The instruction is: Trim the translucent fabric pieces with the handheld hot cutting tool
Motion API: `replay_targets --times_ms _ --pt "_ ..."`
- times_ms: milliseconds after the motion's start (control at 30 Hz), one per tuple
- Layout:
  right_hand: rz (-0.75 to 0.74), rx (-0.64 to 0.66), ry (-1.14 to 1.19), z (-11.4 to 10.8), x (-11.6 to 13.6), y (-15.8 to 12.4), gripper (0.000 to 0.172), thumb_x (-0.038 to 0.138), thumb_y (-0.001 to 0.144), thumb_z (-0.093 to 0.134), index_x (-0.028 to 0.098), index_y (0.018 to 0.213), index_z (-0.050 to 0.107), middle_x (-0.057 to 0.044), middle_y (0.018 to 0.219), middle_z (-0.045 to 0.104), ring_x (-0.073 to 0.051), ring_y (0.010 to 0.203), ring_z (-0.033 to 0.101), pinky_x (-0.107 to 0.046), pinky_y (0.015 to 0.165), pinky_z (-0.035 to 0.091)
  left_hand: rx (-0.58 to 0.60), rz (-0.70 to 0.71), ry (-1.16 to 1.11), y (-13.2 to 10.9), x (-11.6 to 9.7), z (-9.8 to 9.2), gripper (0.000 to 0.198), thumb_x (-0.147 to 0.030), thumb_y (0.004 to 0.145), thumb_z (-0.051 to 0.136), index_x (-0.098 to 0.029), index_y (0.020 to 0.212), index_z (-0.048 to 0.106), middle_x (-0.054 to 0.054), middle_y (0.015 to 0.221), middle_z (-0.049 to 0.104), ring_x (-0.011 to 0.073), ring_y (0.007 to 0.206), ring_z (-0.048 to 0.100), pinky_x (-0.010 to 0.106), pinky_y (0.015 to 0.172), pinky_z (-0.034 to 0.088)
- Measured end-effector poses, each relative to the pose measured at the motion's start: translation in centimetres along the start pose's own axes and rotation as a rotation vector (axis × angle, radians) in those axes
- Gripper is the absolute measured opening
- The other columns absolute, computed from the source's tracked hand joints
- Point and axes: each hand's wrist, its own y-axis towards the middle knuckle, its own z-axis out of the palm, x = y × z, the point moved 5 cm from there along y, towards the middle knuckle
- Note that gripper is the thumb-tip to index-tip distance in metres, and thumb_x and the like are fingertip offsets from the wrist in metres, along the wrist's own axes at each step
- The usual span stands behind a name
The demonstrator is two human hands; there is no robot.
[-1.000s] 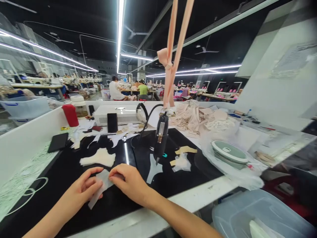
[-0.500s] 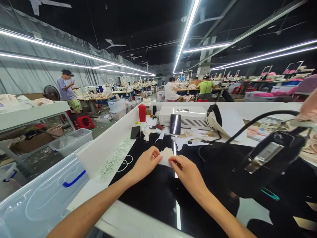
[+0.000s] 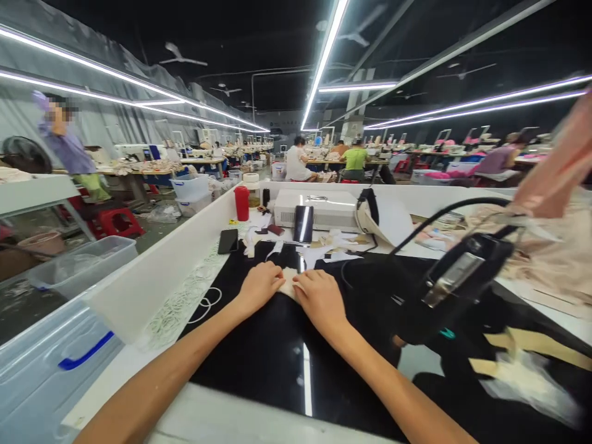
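A small piece of cream fabric (image 3: 290, 285) lies low over the glossy black work surface (image 3: 259, 351), between my two hands. My left hand (image 3: 261, 282) has its fingers closed on the fabric's left edge. On the opposite edge, my right hand (image 3: 320, 296) grips the cloth with curled fingers that hide part of it. White fabric scraps (image 3: 330, 245) are spread just beyond my hands, near a dark phone-like device (image 3: 303, 223) standing upright against a white machine box (image 3: 319, 208).
Pale green elastic loops (image 3: 173, 314) are heaped at the left beside a black phone (image 3: 228, 241). A red cup (image 3: 241, 203) stands behind them. To the right, a black clamp-like device (image 3: 456, 280) with a cable rises over the table. Co-workers sit farther back.
The view has turned to the right. My hands have come down flatter and closer together on the fabric, covering more of it. A co-worker at the left has raised an arm.
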Motion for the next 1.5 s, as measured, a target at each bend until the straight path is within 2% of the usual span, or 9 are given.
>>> replay_targets --times_ms 100,233,367,500,667,833,967,1200,1500 --pt "-0.08 0.036 0.026 -1.7 2.1 -2.4 0.013 0.018 0.093 0.06 0.022 0.1 0.07 -0.006 0.104 0.072 -0.023 0.102 0.062 -0.038 0.091 0.043 -0.04 0.032 0.043 -0.6 -0.3 -1.1 0.017 -0.027 0.095 0.055 -0.018 0.095 0.069 0.007 0.103 0.064 0.0228 0.098 0.057 0.036 0.088 0.041" --pt "-0.124 0.071 0.098 -4.6 3.6 -8.1 0.009 0.02 0.094 0.06 0.024 0.094 0.068 0.0 0.089 0.072 -0.017 0.086 0.065 -0.031 0.078 0.047 -0.06 0.079 0.087 -2.0 -1.6 -2.5 0.022 -0.029 0.098 0.049 -0.018 0.098 0.068 0.008 0.102 0.064 0.0235 0.096 0.056 0.038 0.088 0.041" --pt "-0.06 0.027 0.126 -7.7 0.9 -14.3 0.015 0.018 0.097 0.052 0.023 0.097 0.066 -0.002 0.085 0.071 -0.018 0.077 0.064 -0.033 0.07 0.049 -0.013 0.184 0.109 -3.9 -4.9 -2.2 0.022 -0.027 0.1 0.047 -0.019 0.097 0.067 0.005 0.098 0.065 0.021 0.092 0.06 0.035 0.084 0.043" --pt "0.029 -0.048 -0.053 -9.9 -3.6 -17.7 0.017 0.025 0.101 0.048 0.021 0.106 0.065 -0.005 0.093 0.072 -0.02 0.08 0.065 -0.036 0.073 0.052 0.096 0.303 0.005 -5.9 -9.5 0.1 0.018 -0.024 0.1 0.05 -0.02 0.099 0.067 0.004 0.098 0.066 0.0196 0.093 0.061 0.033 0.086 0.046" --pt "0.047 -0.059 -0.301 -9.4 -6.1 -18.6 0.027 0.027 0.103 0.043 0.016 0.112 0.065 -0.008 0.092 0.07 -0.021 0.077 0.064 -0.036 0.072 0.049 0.171 0.388 -0.052 -7.5 -14.8 3.0 0.017 -0.02 0.098 0.052 -0.022 0.101 0.069 0.002 0.099 0.068 0.0185 0.092 0.062 0.033 0.085 0.046" --pt "0.015 -0.074 -0.307 -8.0 -6.1 -18.1 0.023 0.019 0.1 0.047 0.018 0.093 0.069 -0.005 0.077 0.065 -0.021 0.068 0.06 -0.034 0.062 0.041 0.171 0.412 -0.056 -7.6 -17.2 4.3 0.017 -0.019 0.098 0.053 -0.022 0.104 0.068 0.002 0.099 0.069 0.0185 0.091 0.063 0.033 0.084 0.049" --pt "-0.011 -0.085 -0.236 -7.9 -6.0 -17.9 0.028 0.013 0.099 0.045 0.018 0.084 0.068 -0.006 0.074 0.063 -0.02 0.068 0.06 -0.033 0.062 0.041 0.174 0.472 -0.076 -7.5 -17.9 4.5 0.025 -0.013 0.098 0.047 -0.02 0.112 0.067 0.004 0.111 0.07 0.0194 0.101 0.063 0.035 0.093 0.051" --pt "-0.17 -0.066 0.005 -8.3 -5.2 -19.3 0.022 0.017 0.099 0.046 0.021 0.092 0.067 -0.004 0.085 0.068 -0.017 0.075 0.063 -0.03 0.068 0.046 0.25 0.668 -0.08 -7.9 -18.6 5.0 0.04 -0.006 0.095 0.044 -0.017 0.13 0.059 0.007 0.135 0.064 0.0198 0.128 0.056 0.038 0.111 0.043" --pt "-0.097 -0.008 0.233 -10.5 -5.7 -21.2 0.013 0.017 0.098 0.054 0.023 0.1 0.065 -0.004 0.104 0.071 -0.017 0.094 0.066 -0.031 0.083 0.051 0.149 0.628 0.126 -10.2 -17.5 3.5 0.029 -0.016 0.1 0.048 -0.019 0.125 0.063 0.007 0.117 0.069 0.0214 0.108 0.064 0.041 0.101 0.051"
